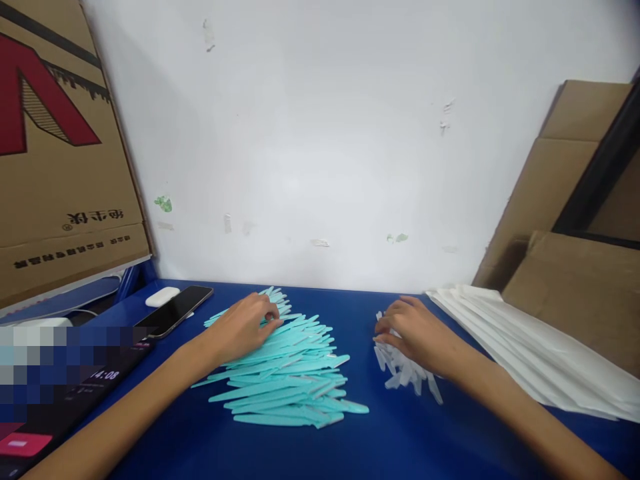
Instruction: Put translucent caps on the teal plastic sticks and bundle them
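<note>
My left hand (246, 328) rests over a loose pile of teal eyebrow razors (290, 383), its fingers curled and the thumb tip close to the index finger. Whether a razor is pinched there is hidden. To the right, my right hand (413, 331) reaches down onto a small heap of translucent plastic caps (404, 373). Its thumb and fingers are bent but apart, touching the heap, and no cap is visibly gripped. The hand covers the heap's upper part.
The blue table (390, 440) meets a white wall (310, 147). On the left are a phone (181, 311), a white case (163, 297), a larger dark screen (85, 393) and a printed carton (60, 187). White sheets (530, 353) and cardboard (575, 293) lie at right.
</note>
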The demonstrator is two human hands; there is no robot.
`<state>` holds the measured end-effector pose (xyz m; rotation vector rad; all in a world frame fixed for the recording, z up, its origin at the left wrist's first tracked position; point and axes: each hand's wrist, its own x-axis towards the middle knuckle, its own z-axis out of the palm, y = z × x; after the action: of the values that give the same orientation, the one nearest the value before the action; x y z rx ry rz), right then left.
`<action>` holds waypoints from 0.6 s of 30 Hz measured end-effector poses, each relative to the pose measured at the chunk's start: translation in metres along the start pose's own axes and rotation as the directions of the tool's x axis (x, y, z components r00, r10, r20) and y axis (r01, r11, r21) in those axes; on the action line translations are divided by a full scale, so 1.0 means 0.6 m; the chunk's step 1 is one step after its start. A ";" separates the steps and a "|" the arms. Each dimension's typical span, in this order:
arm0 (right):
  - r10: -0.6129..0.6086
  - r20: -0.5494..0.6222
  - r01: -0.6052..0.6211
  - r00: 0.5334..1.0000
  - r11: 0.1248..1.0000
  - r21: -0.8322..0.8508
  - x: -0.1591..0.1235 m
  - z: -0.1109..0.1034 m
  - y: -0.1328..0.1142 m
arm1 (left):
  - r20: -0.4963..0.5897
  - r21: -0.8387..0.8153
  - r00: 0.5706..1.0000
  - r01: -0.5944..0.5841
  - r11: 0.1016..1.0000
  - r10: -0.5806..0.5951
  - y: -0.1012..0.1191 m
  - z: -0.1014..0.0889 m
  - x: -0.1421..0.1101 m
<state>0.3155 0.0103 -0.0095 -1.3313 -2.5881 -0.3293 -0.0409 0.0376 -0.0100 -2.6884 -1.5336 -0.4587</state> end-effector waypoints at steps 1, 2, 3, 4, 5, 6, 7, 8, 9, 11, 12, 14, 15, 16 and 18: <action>0.005 0.015 -0.004 1.000 1.000 -0.015 -0.001 0.000 0.001 | 0.017 -0.010 1.000 -0.007 1.000 0.007 0.001 0.001 -0.002; 0.008 0.034 -0.007 0.999 1.000 -0.027 -0.001 0.000 0.003 | 0.032 -0.018 0.999 -0.011 1.000 0.011 0.001 0.003 -0.004; 0.008 0.054 -0.006 0.999 0.999 -0.035 -0.001 0.002 0.004 | 0.045 -0.024 0.999 -0.013 1.000 0.014 0.001 0.005 -0.005; 0.006 0.072 -0.003 0.997 0.999 -0.039 -0.001 0.004 0.005 | 0.055 -0.029 0.998 -0.015 0.999 0.017 0.000 0.008 -0.006; 0.002 0.088 0.001 0.996 0.999 -0.041 -0.001 0.008 0.005 | 0.062 -0.033 0.998 -0.016 0.999 0.018 -0.001 0.010 -0.006; -0.003 0.099 0.007 0.995 0.999 -0.042 0.000 0.011 0.006 | 0.066 -0.037 0.998 -0.015 0.999 0.018 -0.002 0.013 -0.006; -0.009 0.103 0.014 0.995 0.999 -0.044 0.001 0.015 0.006 | 0.069 -0.038 0.997 -0.015 0.999 0.017 -0.003 0.015 -0.006; -0.015 0.102 0.020 0.995 0.999 -0.049 0.002 0.018 0.006 | 0.069 -0.039 0.998 -0.013 0.999 0.016 -0.003 0.017 -0.005; -0.021 0.096 0.026 0.995 0.998 -0.059 0.003 0.021 0.006 | 0.068 -0.038 0.998 -0.012 0.999 0.015 -0.003 0.018 -0.004; -0.038 0.077 0.044 0.996 0.996 -0.078 0.004 0.024 0.003 | 0.067 -0.036 0.998 -0.011 0.999 0.013 -0.002 0.020 -0.004; -0.049 0.063 0.054 0.997 0.995 -0.084 0.005 0.025 0.002 | 0.067 -0.035 0.998 -0.010 0.999 0.012 0.000 0.020 -0.004; -0.069 0.032 0.072 0.997 0.993 -0.088 0.006 0.026 -0.002 | 0.064 -0.033 0.998 -0.003 0.999 0.005 0.004 0.018 -0.004; -0.075 0.019 0.077 0.997 0.993 -0.089 0.006 0.026 -0.004 | 0.062 -0.033 0.998 0.002 0.999 0.000 0.006 0.016 -0.005; -0.077 0.011 0.077 0.997 0.993 -0.090 0.006 0.026 -0.006 | 0.061 -0.034 0.998 0.007 0.999 -0.005 0.008 0.014 -0.005; -0.071 0.001 0.071 0.997 0.993 -0.096 0.007 0.026 -0.009 | 0.059 -0.038 0.998 0.014 0.999 -0.012 0.013 0.009 -0.005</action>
<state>0.3075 0.0152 -0.0239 -1.2695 -2.6534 -0.4718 -0.0346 0.0318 -0.0152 -2.7459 -1.5736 -0.4172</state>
